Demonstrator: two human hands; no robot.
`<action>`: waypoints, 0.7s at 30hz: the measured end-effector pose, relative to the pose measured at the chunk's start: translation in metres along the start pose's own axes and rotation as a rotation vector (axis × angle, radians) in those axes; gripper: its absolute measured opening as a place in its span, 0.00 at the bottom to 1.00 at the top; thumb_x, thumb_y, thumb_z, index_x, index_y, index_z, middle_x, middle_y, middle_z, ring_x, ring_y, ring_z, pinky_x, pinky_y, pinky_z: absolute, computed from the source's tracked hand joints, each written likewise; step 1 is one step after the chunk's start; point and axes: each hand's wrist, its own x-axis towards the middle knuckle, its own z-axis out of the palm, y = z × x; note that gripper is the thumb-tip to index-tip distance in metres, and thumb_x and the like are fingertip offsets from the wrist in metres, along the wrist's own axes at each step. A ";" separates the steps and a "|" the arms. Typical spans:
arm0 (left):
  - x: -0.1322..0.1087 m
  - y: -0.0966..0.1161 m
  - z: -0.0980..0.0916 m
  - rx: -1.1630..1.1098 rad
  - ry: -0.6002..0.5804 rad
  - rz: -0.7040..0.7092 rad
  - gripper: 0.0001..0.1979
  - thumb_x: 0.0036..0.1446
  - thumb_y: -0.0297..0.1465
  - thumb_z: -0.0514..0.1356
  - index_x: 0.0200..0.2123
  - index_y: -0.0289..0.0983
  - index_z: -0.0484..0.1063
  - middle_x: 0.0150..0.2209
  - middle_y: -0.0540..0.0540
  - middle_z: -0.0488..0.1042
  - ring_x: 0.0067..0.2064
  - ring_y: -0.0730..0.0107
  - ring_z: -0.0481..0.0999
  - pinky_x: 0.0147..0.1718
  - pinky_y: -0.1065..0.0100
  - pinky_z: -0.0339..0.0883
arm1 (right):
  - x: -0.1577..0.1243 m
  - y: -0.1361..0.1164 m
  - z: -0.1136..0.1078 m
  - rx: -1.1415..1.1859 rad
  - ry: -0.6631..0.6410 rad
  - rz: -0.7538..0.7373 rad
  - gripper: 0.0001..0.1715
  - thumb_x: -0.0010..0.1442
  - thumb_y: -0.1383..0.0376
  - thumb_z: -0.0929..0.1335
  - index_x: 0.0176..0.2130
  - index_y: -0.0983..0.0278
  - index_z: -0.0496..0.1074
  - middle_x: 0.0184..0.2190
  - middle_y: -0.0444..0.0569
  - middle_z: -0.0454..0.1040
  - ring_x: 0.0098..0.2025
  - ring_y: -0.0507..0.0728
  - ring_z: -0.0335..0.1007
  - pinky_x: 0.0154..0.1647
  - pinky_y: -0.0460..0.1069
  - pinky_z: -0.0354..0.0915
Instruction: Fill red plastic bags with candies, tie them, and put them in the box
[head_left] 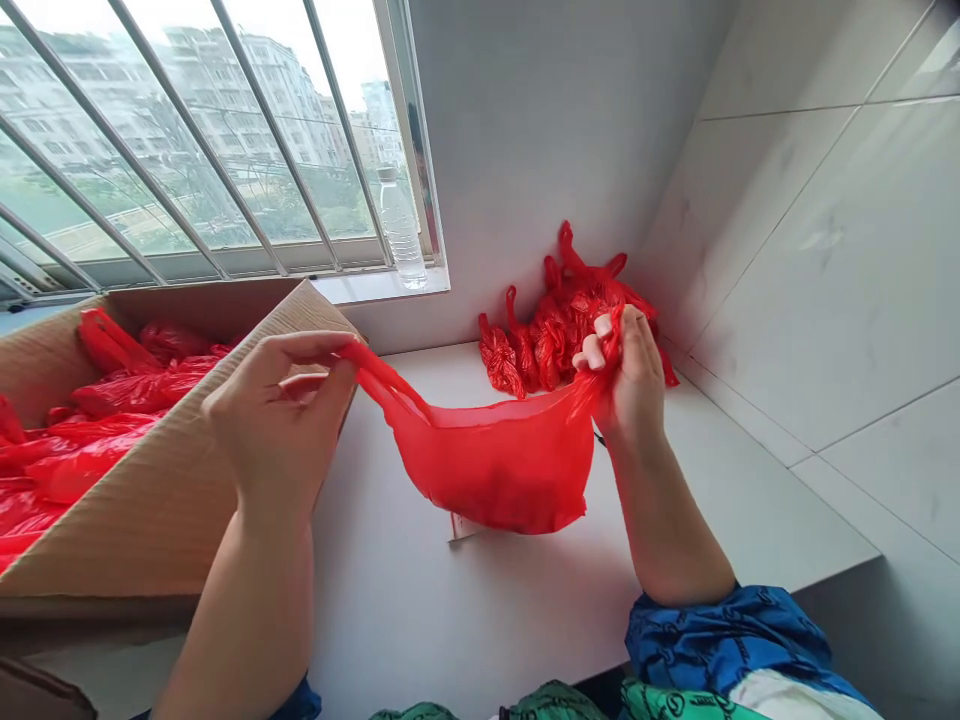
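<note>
Blue patterned sleeve nearest, at right. Red bag held up over the table, stretched between both hands: left hand pinches one drawn-out end, right hand grips the other, gathered end. Far side, against the wall: cluster of bunched red bags. Left: open cardboard box with many more bags. Progress, judged: partway; far cluster apparently dealt with, held bag in hand, boxed ones apparently left.
</note>
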 end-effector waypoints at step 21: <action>-0.057 -0.023 0.056 -0.677 -0.853 -0.506 0.35 0.59 0.35 0.65 0.64 0.45 0.51 0.44 0.45 0.75 0.49 0.63 0.76 0.51 0.59 0.68 | -0.029 0.034 0.028 -0.154 -0.531 0.501 0.20 0.64 0.51 0.67 0.49 0.60 0.75 0.28 0.43 0.74 0.22 0.48 0.58 0.22 0.45 0.56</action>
